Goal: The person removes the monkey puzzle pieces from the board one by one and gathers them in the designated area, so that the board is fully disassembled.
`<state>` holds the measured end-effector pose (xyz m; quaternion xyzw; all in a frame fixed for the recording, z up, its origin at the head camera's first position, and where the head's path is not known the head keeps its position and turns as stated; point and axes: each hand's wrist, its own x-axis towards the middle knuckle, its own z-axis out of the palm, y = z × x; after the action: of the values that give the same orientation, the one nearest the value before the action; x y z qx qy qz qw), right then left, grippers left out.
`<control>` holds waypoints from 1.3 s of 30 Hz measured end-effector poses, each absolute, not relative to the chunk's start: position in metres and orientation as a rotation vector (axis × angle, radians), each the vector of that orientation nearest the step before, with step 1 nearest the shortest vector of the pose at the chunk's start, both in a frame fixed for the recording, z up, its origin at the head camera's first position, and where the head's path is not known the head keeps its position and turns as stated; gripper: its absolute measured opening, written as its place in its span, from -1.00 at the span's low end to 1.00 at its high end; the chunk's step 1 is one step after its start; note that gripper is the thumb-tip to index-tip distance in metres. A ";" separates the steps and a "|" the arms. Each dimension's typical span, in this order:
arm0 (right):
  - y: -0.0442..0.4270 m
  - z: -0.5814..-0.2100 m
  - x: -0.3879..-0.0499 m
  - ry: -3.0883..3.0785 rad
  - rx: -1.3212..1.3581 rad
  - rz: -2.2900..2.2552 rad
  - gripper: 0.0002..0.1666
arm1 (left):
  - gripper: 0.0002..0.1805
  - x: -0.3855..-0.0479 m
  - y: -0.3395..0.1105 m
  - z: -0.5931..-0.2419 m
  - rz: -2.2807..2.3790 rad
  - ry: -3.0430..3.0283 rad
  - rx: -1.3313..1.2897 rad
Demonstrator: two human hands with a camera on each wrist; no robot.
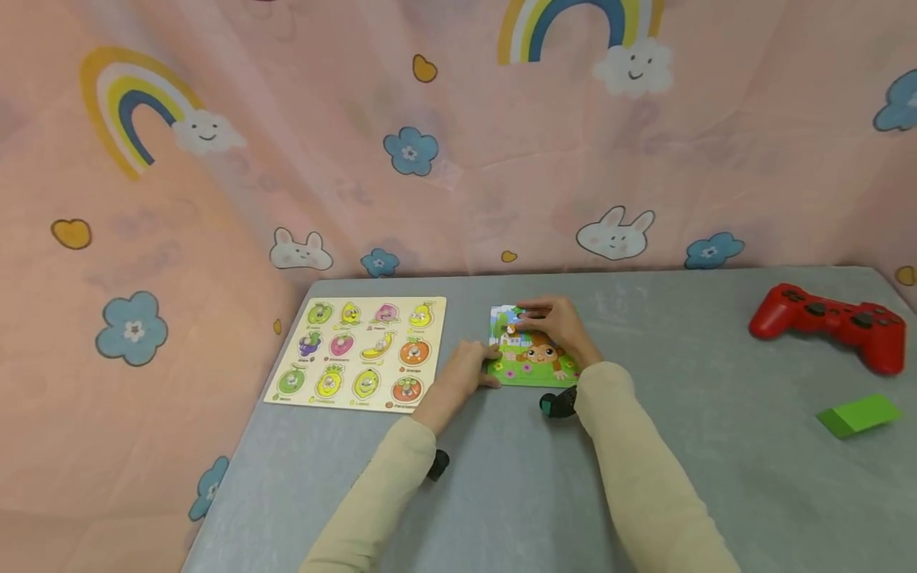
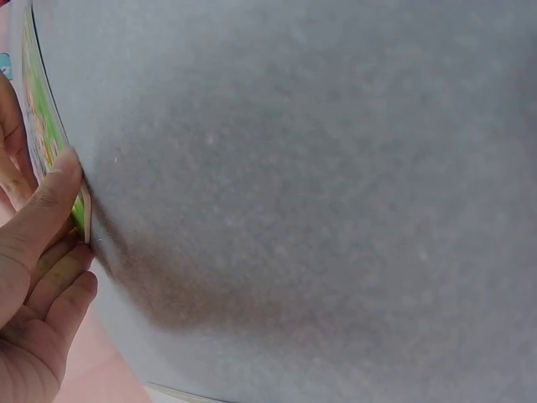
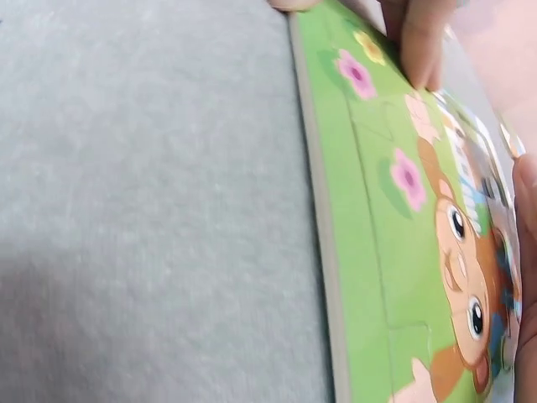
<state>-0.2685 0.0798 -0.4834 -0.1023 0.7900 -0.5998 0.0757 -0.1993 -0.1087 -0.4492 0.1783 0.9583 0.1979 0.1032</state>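
A small jigsaw puzzle (image 1: 526,372) with a monkey, flowers and green grass lies flat at the middle of the table. My left hand (image 1: 466,368) grips its near left corner, the thumb on top and the fingers against the side, as the left wrist view shows. My right hand (image 1: 562,325) is over the puzzle's far right part. Its thumb and fingers pinch a small puzzle piece (image 3: 510,141), tilted up from the board and mostly hidden. In the right wrist view, cut lines run across the monkey picture (image 3: 457,277).
A wooden fruit peg board (image 1: 358,342) lies to the left of the puzzle. At the right are a red game controller (image 1: 831,326) and a green block (image 1: 860,415). The grey table (image 1: 516,493) ends at a pink patterned cloth (image 1: 466,191) behind and on the left.
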 end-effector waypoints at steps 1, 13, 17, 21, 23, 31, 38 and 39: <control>0.082 -0.483 -0.269 2.354 -0.292 -1.810 -0.54 | -0.43 -0.200 -0.109 -0.450 0.576 2.831 0.532; 0.087 -0.487 -0.259 2.288 -0.151 -1.742 -0.48 | -0.46 -0.188 -0.120 -0.454 0.602 2.827 0.561; 0.086 -0.487 -0.256 2.227 -0.132 -1.788 -0.45 | -0.47 -0.183 -0.125 -0.455 0.610 2.842 0.577; 0.084 -0.487 -0.255 2.163 -0.119 -1.824 -0.44 | -0.46 -0.180 -0.131 -0.457 0.623 2.850 0.570; 0.084 -0.487 -0.255 2.132 -0.112 -1.836 -0.43 | -0.44 -0.180 -0.132 -0.458 0.634 2.847 0.558; 0.108 -0.477 -0.264 2.234 -0.141 -1.802 -0.41 | -0.44 -0.192 -0.122 -0.454 0.670 2.871 0.620; 0.129 -0.474 -0.263 2.198 -0.125 -1.825 -0.38 | -0.44 -0.194 -0.112 -0.450 0.676 2.851 0.619; 0.132 -0.474 -0.263 2.184 -0.124 -1.841 -0.38 | -0.44 -0.194 -0.111 -0.450 0.678 2.851 0.620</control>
<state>-0.2628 0.1318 -0.4741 -0.0429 0.7562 -0.6375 0.1407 -0.1937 -0.1109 -0.4498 0.2065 0.9493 0.2256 0.0730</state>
